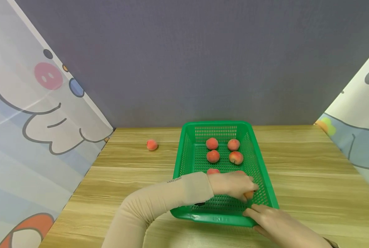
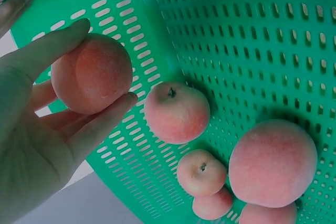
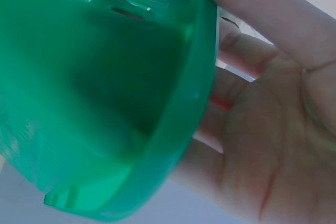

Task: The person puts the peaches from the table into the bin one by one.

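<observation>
Pinched between thumb and fingers of the left hand (image 1: 234, 184), a small round pink-orange peach (image 2: 92, 73) sits low in the lower centre of the head view, inside the near end of a green perforated plastic basket (image 1: 184, 162). Right hand (image 1: 277, 225), fingers straight, rests against the basket's near right corner, at lower right; the right wrist view shows its palm against the rim. Four loose peaches (image 1: 212, 143) lie in the basket's far half. One lone peach (image 1: 151, 145) sits on the wooden table (image 1: 311, 179), left of the basket.
</observation>
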Demonstrator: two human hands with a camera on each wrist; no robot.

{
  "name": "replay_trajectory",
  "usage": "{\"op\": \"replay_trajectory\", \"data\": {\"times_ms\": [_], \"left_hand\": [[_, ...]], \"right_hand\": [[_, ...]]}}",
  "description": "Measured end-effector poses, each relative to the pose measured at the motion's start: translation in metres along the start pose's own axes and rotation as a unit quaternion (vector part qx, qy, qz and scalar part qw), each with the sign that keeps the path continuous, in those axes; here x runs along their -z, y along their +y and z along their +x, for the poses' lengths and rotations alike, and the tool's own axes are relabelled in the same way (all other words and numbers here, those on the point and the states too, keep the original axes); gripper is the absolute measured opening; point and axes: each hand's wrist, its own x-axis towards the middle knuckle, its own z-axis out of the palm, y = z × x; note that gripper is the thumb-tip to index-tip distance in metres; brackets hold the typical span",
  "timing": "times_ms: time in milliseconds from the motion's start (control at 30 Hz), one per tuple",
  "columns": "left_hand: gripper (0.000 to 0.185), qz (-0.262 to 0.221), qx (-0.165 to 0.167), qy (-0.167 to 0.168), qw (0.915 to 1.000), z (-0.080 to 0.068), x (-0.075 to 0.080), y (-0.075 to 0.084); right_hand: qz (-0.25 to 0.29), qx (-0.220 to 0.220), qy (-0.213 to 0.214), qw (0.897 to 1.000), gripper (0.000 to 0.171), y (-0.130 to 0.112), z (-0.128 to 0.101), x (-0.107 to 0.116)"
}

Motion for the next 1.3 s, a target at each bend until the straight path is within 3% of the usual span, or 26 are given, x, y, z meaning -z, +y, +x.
{"op": "replay_trajectory", "data": {"times_ms": [200,467,700,1300], "left_hand": [[0.046,-0.031,0.005,-0.020,0.9993,0.004,-0.006,0.002],[0.049,-0.032,0.012,-0.038,0.9987,0.009,-0.012,0.004],[0.038,-0.043,0.017,-0.038,0.9982,0.011,-0.017,0.004],[0.038,-0.049,0.042,-0.052,0.9966,0.014,-0.027,0.003]], "right_hand": [[0.006,-0.011,-0.011,1.000,0.032,0.000,0.000,0.000],[0.007,-0.017,-0.017,1.000,0.031,0.001,0.000,-0.001],[-0.001,0.000,0.006,1.000,0.032,0.002,0.000,-0.002],[-0.010,0.001,0.007,1.000,0.033,0.001,0.000,-0.002]]}}
